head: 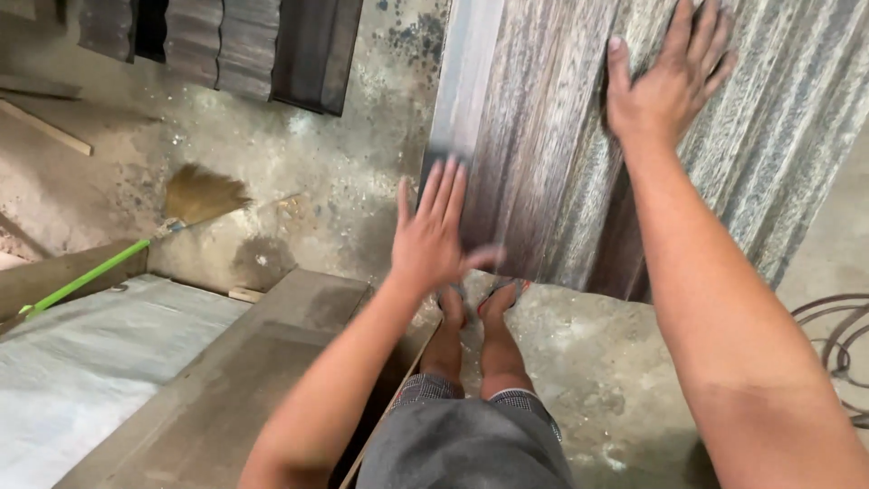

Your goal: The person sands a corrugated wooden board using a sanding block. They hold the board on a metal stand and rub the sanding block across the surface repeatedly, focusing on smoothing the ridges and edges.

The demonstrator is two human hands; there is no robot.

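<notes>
1. Left hand: open, fingers spread, flat near the lower edge of the corrugated metal sheet; contact unclear, grips nothing.
2. Right hand: open, palm pressed on the sheet higher up.
3. Sheet stands leaning on the concrete floor, just ahead of the person's feet.
4. Broom lies on the floor, well to the left.

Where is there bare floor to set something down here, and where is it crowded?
Bare concrete floor lies between the broom, the dark corrugated sheets and the metal sheet. More floor lies right of the feet, before the wire coils. Crowded: left hand and right hand spread on the sheet.
</notes>
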